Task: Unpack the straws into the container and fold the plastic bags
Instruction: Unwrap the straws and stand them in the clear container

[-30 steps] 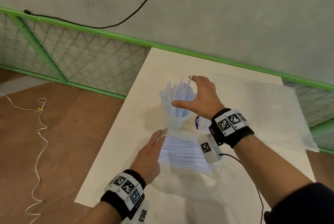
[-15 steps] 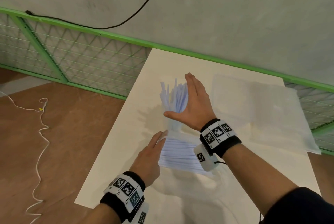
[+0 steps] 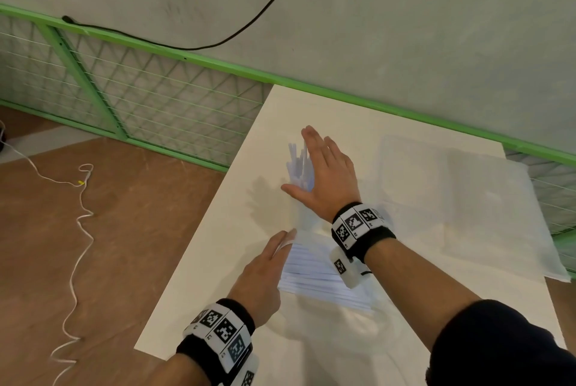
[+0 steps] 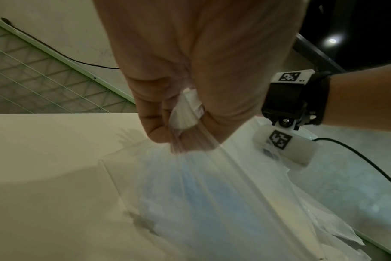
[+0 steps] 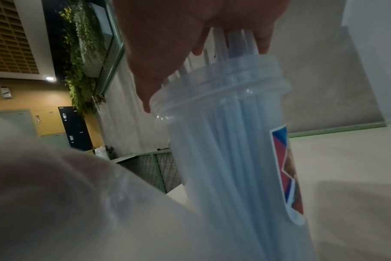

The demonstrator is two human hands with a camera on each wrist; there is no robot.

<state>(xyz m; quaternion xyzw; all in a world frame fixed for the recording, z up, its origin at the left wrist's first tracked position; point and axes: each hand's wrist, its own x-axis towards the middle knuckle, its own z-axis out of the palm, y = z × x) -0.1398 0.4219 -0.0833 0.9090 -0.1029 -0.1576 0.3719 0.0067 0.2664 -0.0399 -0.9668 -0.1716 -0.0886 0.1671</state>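
Indoor workspace, white table (image 3: pixel 199 261), green mesh railing (image 3: pixel 131 98), concrete wall (image 3: pixel 405 27)

There was one desk (image 3: pixel 218 261) and one clear container (image 5: pixel 230 141) standing on it. Many straws (image 3: pixel 299 164) were in the container, too many to count. One bag (image 3: pixel 314 273) still held a bundle of straws. Two hands were seen, the left hand (image 3: pixel 261 276) and the right hand (image 3: pixel 324 179).
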